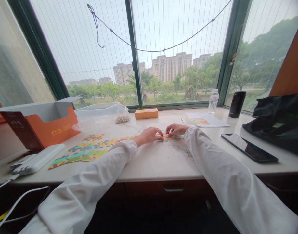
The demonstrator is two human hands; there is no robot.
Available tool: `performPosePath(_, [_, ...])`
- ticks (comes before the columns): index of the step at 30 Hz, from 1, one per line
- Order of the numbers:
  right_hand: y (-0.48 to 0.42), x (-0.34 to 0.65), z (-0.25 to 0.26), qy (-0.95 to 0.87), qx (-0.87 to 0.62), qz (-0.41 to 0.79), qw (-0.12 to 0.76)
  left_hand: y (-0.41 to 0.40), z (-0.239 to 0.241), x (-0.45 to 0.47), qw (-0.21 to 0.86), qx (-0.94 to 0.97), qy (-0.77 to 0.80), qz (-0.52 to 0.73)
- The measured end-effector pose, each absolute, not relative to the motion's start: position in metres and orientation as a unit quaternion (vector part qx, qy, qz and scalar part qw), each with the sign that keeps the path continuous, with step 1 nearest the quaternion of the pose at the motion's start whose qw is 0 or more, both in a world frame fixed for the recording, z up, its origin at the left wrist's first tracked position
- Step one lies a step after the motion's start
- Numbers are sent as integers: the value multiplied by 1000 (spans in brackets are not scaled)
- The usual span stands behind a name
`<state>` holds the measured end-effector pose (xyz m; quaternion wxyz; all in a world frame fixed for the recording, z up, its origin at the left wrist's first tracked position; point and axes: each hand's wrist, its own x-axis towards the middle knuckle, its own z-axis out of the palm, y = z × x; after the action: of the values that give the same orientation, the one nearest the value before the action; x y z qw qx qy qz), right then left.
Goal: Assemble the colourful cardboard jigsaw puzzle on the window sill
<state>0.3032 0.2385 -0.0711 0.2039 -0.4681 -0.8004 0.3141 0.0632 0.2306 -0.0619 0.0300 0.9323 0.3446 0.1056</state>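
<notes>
My left hand (149,136) is at the middle of the table, its fingers bent around a small reddish jigsaw puzzle piece near the fingertips. Close on its right, my right hand (175,129) has thumb and fingers pinched together just over the surface; what they hold, if anything, is too small to make out. Under and between both hands lie some joined puzzle pieces (176,137), partly covered by my fingers. Many more colourful puzzle pieces (82,156) are spread in rows to the left, some behind my left sleeve.
An orange box (58,128), a white power strip (45,158) and a clear plastic bag (97,122) stand left. Toward the window are a small orange box (146,113), a picture card (196,121) and a water bottle (213,102). Right are a black tumbler (237,104) and a phone (248,147).
</notes>
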Motion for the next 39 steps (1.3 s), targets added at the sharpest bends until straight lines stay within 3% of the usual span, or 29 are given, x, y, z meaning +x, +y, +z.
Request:
performPosePath(5, [237, 301, -70, -797, -458, 325, 223, 227, -61, 64, 17, 935, 341, 100])
performPosePath(9, [236, 299, -70, -797, -468, 333, 188, 221, -56, 67, -6, 931, 355, 87])
performPosePath(16, [231, 300, -73, -803, -457, 325, 201, 221, -10, 33, -19, 901, 377, 215])
performPosePath(19, [232, 301, -76, -814, -457, 306, 187, 233, 16, -15, -35, 875, 452, 169])
performPosePath(23, [233, 300, -79, -802, -461, 286, 250, 254, 36, -105, -20, 754, 656, 43])
performPosePath(28, [226, 290, -78, -803, -488, 228, 253, 269, 19, -202, -27, 612, 791, 10])
performPosePath(34, [207, 272, -71, -837, -470, 203, 193, 288, -16, -246, 70, 667, 741, -4])
performPosePath(39, [203, 230, -67, -847, -440, 211, 212, 298, -24, -259, 118, 662, 740, -11])
